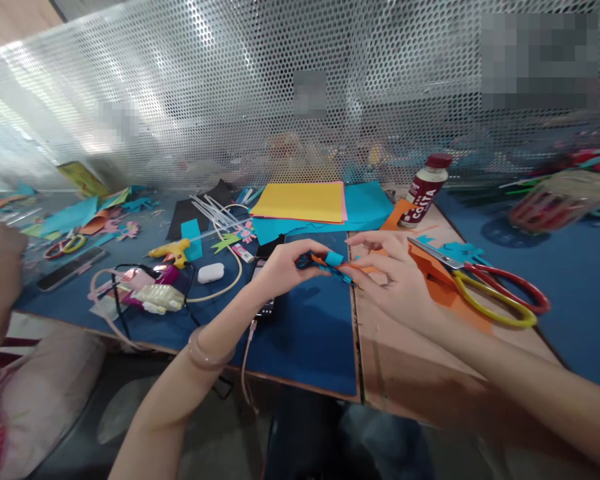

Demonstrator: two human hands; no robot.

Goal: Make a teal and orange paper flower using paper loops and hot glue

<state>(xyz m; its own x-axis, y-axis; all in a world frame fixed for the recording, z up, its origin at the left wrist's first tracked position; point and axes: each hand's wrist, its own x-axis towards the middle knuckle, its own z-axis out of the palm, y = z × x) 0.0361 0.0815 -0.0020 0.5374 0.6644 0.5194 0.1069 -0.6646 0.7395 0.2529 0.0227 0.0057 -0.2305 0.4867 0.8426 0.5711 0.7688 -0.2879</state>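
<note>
In front of me, my left hand point(284, 268) is closed round a small cut and curled blue paper piece point(335, 259). Its full shape is partly hidden by the fingers. My right hand point(397, 283) meets it from the right, thumb and fingers pinching a narrow orange paper piece point(363, 266) that touches the blue one. Below my left wrist lies a phone point(266, 309) with a cable plugged in. Large scissors point(500, 293) with red and yellow handles rest on orange paper point(443, 283), right of my right hand.
Yellow sheets point(300, 201) lie over blue paper point(370, 207) at the back. A Costa bottle point(425, 190) stands near the perforated metal screen point(260, 80). Leftward are a yellow glue gun point(173, 252), a power strip point(157, 298) with cables, and another person's hand point(3, 250).
</note>
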